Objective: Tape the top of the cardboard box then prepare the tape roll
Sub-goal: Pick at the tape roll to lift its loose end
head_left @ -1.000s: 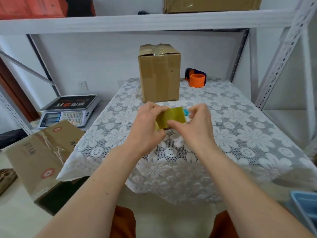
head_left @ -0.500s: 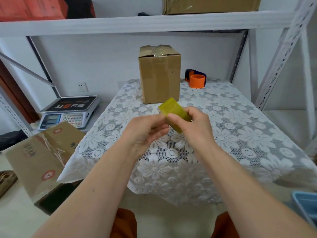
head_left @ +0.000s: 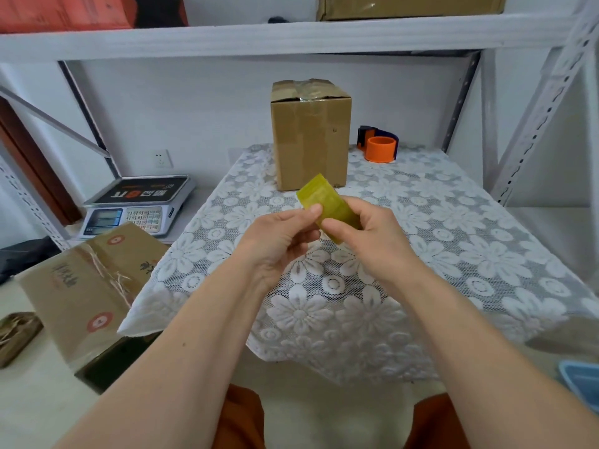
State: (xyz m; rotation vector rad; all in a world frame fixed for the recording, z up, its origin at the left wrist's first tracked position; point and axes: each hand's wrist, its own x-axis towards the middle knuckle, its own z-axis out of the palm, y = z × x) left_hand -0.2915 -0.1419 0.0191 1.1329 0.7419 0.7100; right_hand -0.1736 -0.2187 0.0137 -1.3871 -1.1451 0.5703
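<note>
A yellowish tape roll (head_left: 325, 204) is held edge-on above the table's middle. My right hand (head_left: 369, 231) grips it from the right, thumb on its near face. My left hand (head_left: 280, 234) touches the roll's left edge with thumb and fingertips. The tall brown cardboard box (head_left: 311, 134) stands upright at the back of the table, its top flaps closed under shiny tape. An orange and dark tape dispenser (head_left: 379, 145) sits to the right of the box.
The table wears a white lace flower cloth (head_left: 453, 241). A digital scale (head_left: 136, 205) sits on a low surface at left, a printed carton (head_left: 90, 286) in front of it. Shelf uprights (head_left: 544, 102) rise at right. A blue bin (head_left: 583, 384) shows at the lower right.
The tape roll rose and turned from a broad face toward me to a tilted edge-on pose. My left hand slid down from gripping it to touching its left edge.
</note>
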